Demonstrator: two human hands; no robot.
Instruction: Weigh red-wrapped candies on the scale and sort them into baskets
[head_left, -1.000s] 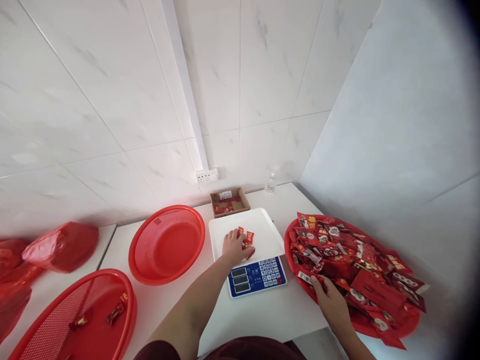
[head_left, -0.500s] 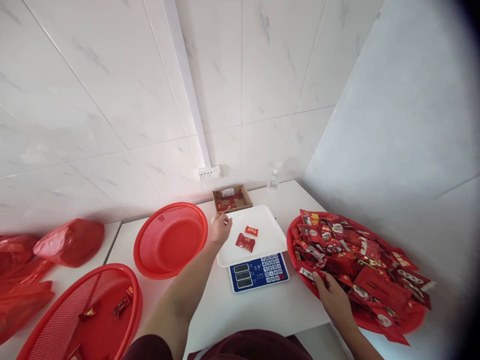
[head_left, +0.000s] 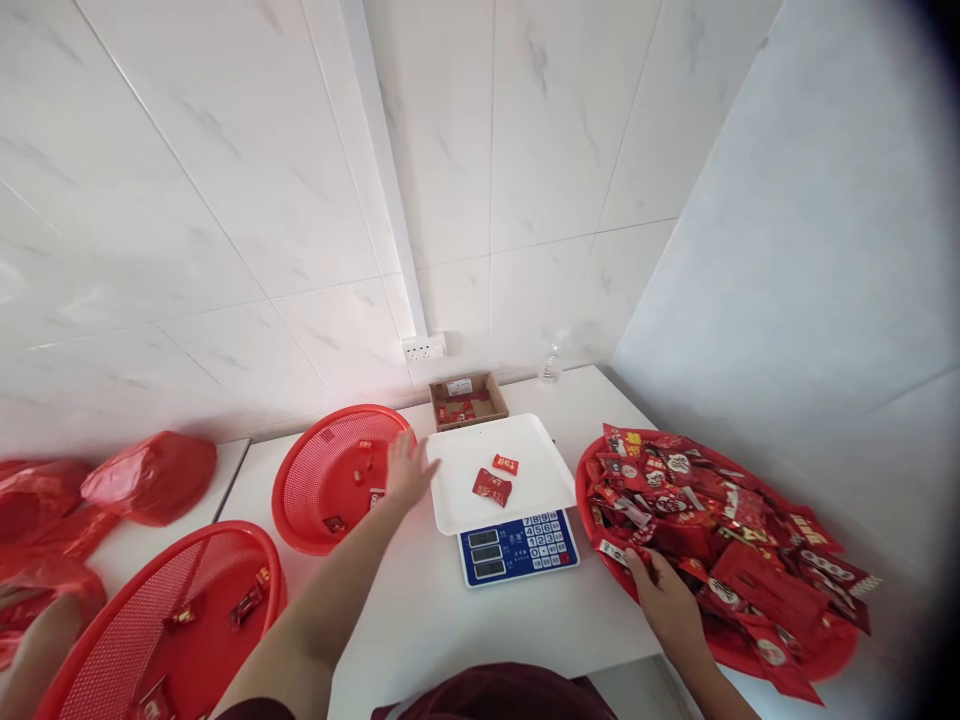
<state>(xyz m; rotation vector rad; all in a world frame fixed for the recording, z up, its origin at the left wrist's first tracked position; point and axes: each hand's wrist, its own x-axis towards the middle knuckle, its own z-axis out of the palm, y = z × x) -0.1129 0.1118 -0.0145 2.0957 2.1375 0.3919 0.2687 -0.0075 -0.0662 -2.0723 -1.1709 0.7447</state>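
Note:
My left hand (head_left: 407, 473) is open, fingers spread, over the right rim of a red mesh basket (head_left: 289, 530). Several small red packets lie in that basket. To the hand's right, two red packets, one larger packet (head_left: 492, 487) and one smaller packet (head_left: 505, 464), rest on the white tray (head_left: 457, 510) of a blue digital scale (head_left: 517, 547). At the near-left edge of a heaped red basket (head_left: 829, 665), my right hand (head_left: 666, 598) is closed on a red snack packet (head_left: 613, 551) with a white patch. Wrapped snacks in red packaging fill this basket.
Another red basket (head_left: 274, 570) with a few packets stands at the lower left. Beyond it are red plastic bags (head_left: 150, 478) and another person's arm (head_left: 46, 640). A cardboard box (head_left: 487, 410) and a clear bottle (head_left: 552, 365) stand near the wall.
My left hand has moved left from the tray's edge to the mesh basket and opened. Several packets now lie in that formerly empty basket. Another person's arm has appeared at the left.

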